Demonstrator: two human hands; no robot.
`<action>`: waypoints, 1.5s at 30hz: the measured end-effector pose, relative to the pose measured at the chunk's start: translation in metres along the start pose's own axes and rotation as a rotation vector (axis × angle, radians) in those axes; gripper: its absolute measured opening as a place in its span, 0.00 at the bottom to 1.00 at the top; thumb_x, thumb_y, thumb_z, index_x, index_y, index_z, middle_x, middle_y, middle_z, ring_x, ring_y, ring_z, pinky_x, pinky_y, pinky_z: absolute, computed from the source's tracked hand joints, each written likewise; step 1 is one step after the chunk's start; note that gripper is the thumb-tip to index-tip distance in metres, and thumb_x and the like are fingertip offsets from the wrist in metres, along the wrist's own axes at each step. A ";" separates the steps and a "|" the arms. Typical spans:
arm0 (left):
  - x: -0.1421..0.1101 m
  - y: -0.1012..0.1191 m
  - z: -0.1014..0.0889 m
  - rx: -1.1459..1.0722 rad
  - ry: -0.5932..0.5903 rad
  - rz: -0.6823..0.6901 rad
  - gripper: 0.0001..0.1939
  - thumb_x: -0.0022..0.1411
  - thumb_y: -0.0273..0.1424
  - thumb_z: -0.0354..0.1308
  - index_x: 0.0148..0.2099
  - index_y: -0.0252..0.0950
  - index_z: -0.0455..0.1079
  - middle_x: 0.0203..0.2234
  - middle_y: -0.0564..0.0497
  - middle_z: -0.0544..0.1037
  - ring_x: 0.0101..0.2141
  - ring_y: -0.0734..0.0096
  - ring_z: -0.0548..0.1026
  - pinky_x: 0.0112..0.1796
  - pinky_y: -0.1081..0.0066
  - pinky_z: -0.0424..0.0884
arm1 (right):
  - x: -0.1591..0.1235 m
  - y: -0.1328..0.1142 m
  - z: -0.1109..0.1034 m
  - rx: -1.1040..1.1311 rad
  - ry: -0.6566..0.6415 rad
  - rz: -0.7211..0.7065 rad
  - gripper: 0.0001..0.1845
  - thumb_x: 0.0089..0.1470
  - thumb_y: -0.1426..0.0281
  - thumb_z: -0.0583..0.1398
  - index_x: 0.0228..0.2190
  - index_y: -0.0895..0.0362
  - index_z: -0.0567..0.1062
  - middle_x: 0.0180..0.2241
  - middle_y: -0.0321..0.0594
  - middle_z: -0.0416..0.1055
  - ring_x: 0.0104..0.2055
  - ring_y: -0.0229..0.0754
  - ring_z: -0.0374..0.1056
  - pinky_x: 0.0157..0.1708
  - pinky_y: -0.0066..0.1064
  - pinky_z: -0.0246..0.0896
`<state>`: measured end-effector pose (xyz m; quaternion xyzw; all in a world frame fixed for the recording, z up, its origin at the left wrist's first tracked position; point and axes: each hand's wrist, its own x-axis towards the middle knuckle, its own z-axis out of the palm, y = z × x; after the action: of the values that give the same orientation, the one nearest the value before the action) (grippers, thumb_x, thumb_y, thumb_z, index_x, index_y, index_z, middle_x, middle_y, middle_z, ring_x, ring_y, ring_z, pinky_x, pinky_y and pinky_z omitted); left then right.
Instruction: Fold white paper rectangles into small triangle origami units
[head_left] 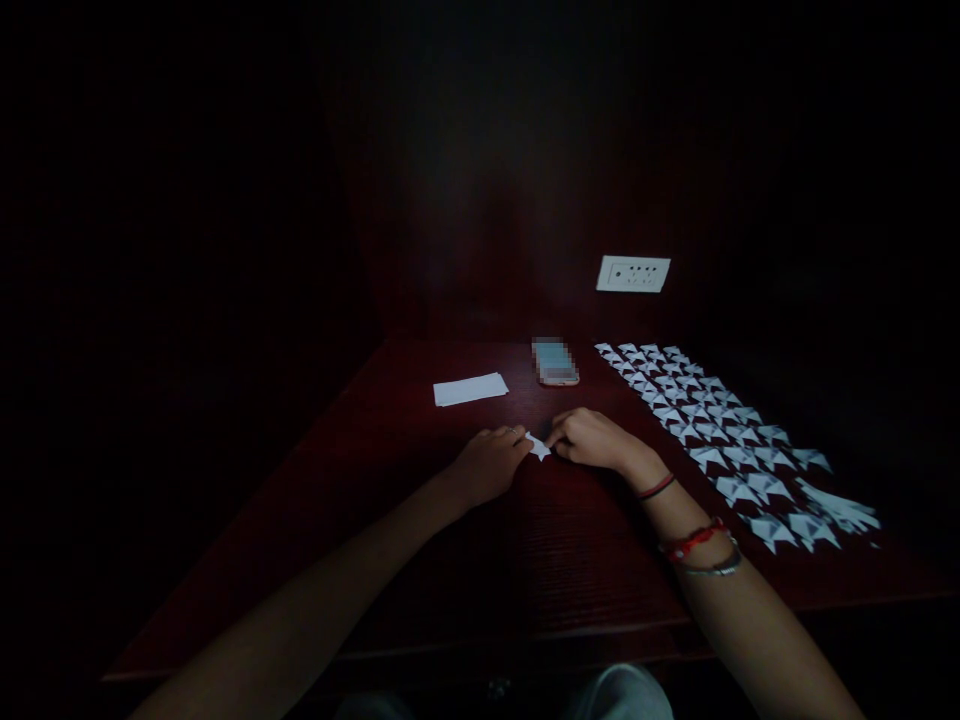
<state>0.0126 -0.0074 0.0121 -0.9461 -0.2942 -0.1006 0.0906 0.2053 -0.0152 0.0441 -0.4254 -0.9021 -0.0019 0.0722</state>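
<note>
A small white folded paper star (538, 447) lies low over the dark red table, between my two hands. My left hand (491, 462) has its fingers closed on the star's left side. From the other side, my right hand (589, 437) touches or nearly touches the star with a fingertip; its other fingers are curled in. Whether the right fingers pinch a point of the paper is too small to make out. Beyond my left hand lies a stack of white paper sheets (471, 389).
A phone (555, 362) lies behind my right hand. Rows of white folded paper pieces (697, 410) cover the table's right side, with a bundle of paper strips (836, 508) near the front. A socket panel (633, 274) is on the back wall. The table's (420, 620) front edge is close to me.
</note>
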 end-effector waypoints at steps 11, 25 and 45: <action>-0.004 0.002 -0.011 -0.179 0.054 -0.061 0.13 0.54 0.23 0.41 0.43 0.34 0.58 0.36 0.49 0.65 0.38 0.70 0.64 0.40 0.69 0.59 | 0.006 -0.005 0.014 0.130 0.096 0.034 0.18 0.46 0.62 0.55 0.38 0.58 0.69 0.34 0.42 0.64 0.35 0.39 0.62 0.34 0.28 0.56; -0.004 -0.029 -0.007 -0.060 0.169 -0.361 0.10 0.56 0.25 0.41 0.39 0.35 0.59 0.36 0.49 0.65 0.36 0.68 0.65 0.37 0.69 0.61 | 0.009 0.002 0.012 0.128 0.199 0.117 0.22 0.47 0.72 0.54 0.47 0.53 0.62 0.42 0.42 0.60 0.45 0.40 0.56 0.44 0.33 0.51; -0.003 -0.040 0.009 -0.063 0.109 -0.429 0.10 0.56 0.27 0.43 0.40 0.36 0.62 0.37 0.49 0.66 0.38 0.67 0.65 0.37 0.69 0.61 | 0.033 -0.030 0.019 0.030 0.139 0.609 0.21 0.48 0.61 0.50 0.44 0.56 0.59 0.35 0.45 0.68 0.37 0.45 0.64 0.34 0.33 0.53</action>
<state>-0.0111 0.0258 0.0069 -0.8574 -0.4800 -0.1776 0.0533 0.1592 -0.0084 0.0318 -0.6738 -0.7261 0.0040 0.1370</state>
